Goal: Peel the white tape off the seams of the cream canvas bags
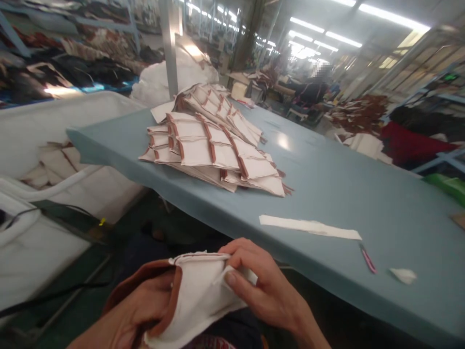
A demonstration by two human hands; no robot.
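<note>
My left hand point(150, 300) has its fingertips hidden behind the brown-edged white stitched panel point(201, 288), itself cropped by the bottom border; the long white plastic tub point(90, 109) is cut off at left, and a distant dark-clothed co-worker point(312, 92) is blurred.

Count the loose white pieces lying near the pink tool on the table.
2: a long strip to the left of the pink tool, and a small scrap to its right. Neither is covered.

Left hand point(147, 300) curled, partly hidden, right hand point(263, 278) arched, thumb point(236, 281) pinching toward bent fingers point(250, 260), forearms point(307, 322) angled inward
</note>
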